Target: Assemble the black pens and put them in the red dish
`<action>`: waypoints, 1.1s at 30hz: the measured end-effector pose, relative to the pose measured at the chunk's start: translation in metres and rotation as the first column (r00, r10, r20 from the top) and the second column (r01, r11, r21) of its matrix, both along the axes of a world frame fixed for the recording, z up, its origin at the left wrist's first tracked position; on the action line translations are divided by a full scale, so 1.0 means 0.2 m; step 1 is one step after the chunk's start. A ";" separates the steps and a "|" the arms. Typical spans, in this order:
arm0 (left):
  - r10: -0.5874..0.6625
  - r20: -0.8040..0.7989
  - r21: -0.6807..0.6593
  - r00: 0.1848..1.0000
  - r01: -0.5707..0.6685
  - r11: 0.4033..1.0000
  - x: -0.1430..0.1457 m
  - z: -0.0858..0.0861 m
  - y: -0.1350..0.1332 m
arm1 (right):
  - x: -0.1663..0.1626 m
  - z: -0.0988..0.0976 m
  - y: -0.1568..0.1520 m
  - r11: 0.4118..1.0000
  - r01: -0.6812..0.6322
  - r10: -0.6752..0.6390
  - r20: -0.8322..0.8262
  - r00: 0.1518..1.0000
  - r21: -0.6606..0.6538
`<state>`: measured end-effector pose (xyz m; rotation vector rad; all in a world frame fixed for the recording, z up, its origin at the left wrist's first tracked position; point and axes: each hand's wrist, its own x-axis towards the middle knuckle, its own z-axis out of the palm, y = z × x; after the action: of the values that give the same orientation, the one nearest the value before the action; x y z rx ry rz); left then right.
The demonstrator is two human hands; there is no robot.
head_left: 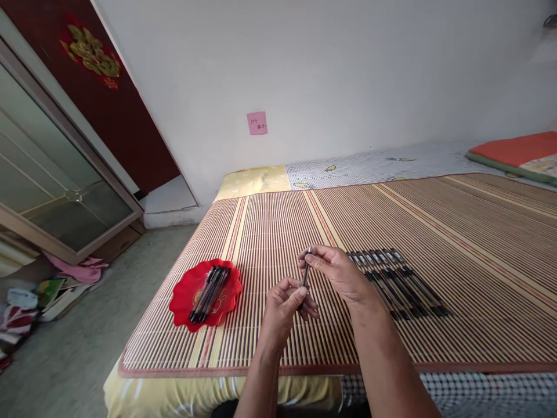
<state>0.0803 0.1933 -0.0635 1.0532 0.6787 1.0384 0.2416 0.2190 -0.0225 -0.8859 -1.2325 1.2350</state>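
Between my two hands, over the bamboo mat, a slim dark pen stands nearly upright. My left hand pinches its lower part, with the thumb in front and the other fingers curled behind. At the pen's upper end, the thumb and fingers of my right hand are closed around a pale or silvery tip. Left of my hands, a red scalloped plate bears a bundle of several dark pens. To the right, several dark pens lie side by side, partly hidden by my right forearm; short dark pieces line up above them.
The striped bamboo mat covers a bed, whose patterned sheet shows at the wall. A folded orange and green cloth lies at far right. A pink note is on the wall. Clutter rests on the floor at left.
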 end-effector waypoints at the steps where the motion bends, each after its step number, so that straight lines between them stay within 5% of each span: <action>1: 0.000 0.002 -0.005 1.000 0.000 1.000 0.00 0.00 0.00 | 0.00 0.00 0.00 1.000 0.003 -0.003 0.001 1.000 -0.002; 7: 0.000 -0.011 0.012 1.000 0.000 1.000 -0.01 0.00 0.00 | -0.01 0.00 0.00 1.000 0.006 -0.006 0.034 0.999 0.001; 13: 0.230 -0.137 0.131 0.964 -0.212 0.968 -0.12 0.01 0.04 | 0.00 -0.01 0.01 0.999 0.039 -0.039 0.077 0.996 0.012; 18: 0.375 -0.121 0.091 0.919 -0.366 0.926 -0.26 0.01 0.09 | 0.12 -0.06 0.03 0.959 0.282 -0.281 0.124 0.952 0.008; 21: 0.416 -0.086 0.061 0.905 -0.412 0.909 -0.30 0.00 0.11 | 0.24 -0.10 0.04 0.843 0.536 -0.536 0.188 0.823 0.054; 24: 0.390 -0.038 0.032 0.920 -0.389 0.921 -0.29 -0.01 0.12 | 0.31 -0.12 0.04 0.760 0.630 -0.626 0.437 0.646 0.157; 27: 0.353 -0.001 0.021 0.936 -0.353 0.935 -0.27 -0.02 0.12 | 0.31 -0.15 0.06 0.811 0.558 -0.439 0.811 0.387 0.173; 29: 0.338 0.007 0.024 0.941 -0.338 0.941 -0.25 -0.03 0.12 | 0.27 -0.19 0.08 0.853 0.505 -0.294 0.919 0.263 0.128; 33: 0.314 0.004 0.029 0.949 -0.314 0.949 -0.25 -0.04 0.12 | 0.21 -0.27 0.12 0.873 0.483 -0.198 0.954 0.224 0.068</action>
<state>0.0310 0.2175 -0.0718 0.9892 0.8534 1.3260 0.2826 0.2422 -0.0760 -2.1801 -1.6306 0.3547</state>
